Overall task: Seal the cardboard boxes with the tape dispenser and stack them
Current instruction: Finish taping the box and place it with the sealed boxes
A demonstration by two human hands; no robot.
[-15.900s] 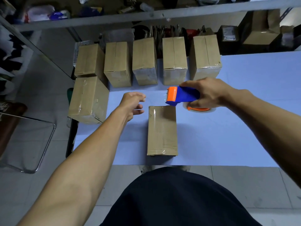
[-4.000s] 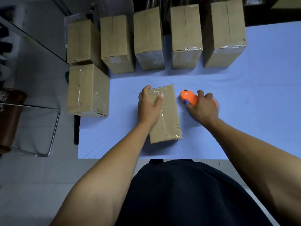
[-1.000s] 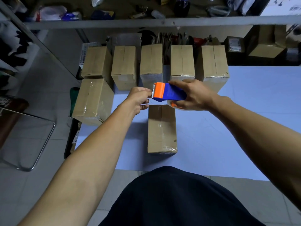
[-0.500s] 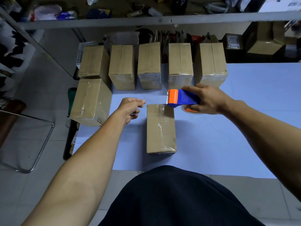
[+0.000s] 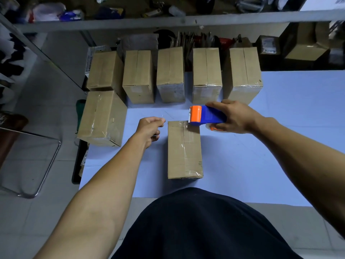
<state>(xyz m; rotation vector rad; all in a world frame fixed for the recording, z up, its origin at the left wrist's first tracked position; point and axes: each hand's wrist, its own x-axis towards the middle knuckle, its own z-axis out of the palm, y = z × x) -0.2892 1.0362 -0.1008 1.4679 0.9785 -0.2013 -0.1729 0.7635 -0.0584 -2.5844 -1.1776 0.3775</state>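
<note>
Box (image 5: 183, 149) lies near the table's (image 5: 280, 109) front edge. Our right hand (image 5: 233, 116) grips the dispenser (image 5: 205, 115) over its far end; our left hand (image 5: 150, 126) pinches the tape end. Slack risks wrinkles or self-sticking.

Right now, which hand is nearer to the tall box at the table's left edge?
Left. The left hand hovers just right of that box, not touching. The right hand holds the tape dispenser farther right, beyond the center box.

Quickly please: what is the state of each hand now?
Left hand: fingers curled; whether it pinches tape cannot be told.
Right hand: grips the tape dispenser.
</note>
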